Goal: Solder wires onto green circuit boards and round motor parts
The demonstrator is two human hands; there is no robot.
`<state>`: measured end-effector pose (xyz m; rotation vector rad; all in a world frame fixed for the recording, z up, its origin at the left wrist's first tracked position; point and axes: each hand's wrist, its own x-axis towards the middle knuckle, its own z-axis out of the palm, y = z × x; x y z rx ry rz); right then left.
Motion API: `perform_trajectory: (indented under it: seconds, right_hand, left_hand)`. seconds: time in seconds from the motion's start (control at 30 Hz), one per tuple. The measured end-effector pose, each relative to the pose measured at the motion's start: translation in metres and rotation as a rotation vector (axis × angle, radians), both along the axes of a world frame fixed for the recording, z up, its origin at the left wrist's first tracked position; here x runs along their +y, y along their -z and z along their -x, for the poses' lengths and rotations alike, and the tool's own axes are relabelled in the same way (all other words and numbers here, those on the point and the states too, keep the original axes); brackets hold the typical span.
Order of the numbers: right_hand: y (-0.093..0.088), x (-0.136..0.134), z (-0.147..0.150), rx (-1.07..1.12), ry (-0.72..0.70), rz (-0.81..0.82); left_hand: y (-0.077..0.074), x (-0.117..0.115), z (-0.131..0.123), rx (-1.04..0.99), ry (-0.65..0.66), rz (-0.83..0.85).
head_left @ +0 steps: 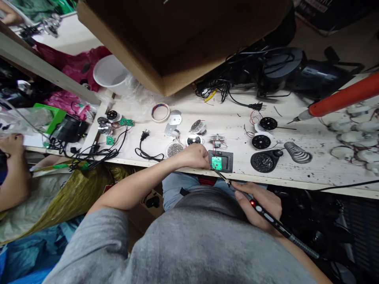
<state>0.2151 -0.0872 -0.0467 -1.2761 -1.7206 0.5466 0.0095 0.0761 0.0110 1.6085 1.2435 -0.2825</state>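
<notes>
My left hand (194, 156) rests closed at the bench's front edge, its fingers against the left side of a small green circuit board (216, 162) that lies on a black holder (225, 161). What the fingers pinch is hidden. My right hand (260, 205) is wrapped round a black soldering iron (268, 216) with a red light on its body. The iron's tip (220, 175) points up-left and touches the board's lower edge. Thin red wires run from the board towards a small motor (217, 140) just behind it.
On the white bench (314, 138) lie black wheel discs (268, 123), a metal spring (297, 153), a tape roll (160, 112), a dish of screws (174, 149), other green boards (126, 122) and an orange screwdriver (340, 99). A cardboard box (177, 35) overhangs the back. Another person's arm (13, 165) is at the left.
</notes>
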Motion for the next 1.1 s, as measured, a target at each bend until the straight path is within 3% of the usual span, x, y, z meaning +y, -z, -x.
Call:
perform_trajectory:
  seconds: [0.3,0.6,1.1]
  right_hand:
    - [-0.006,0.002,-0.005,0.022,-0.001,0.062]
    - [-0.010,-0.007,-0.008,0.089,0.091,0.133]
    - [-0.003,0.003,-0.003,-0.013,0.052,0.087]
  left_hand:
    - [-0.001,-0.001,0.000,0.007,-0.004,0.005]
    - [-0.004,-0.001,-0.002,0.028,-0.013,0.018]
    - [-0.002,-0.002,-0.001,0.003,-0.096,0.038]
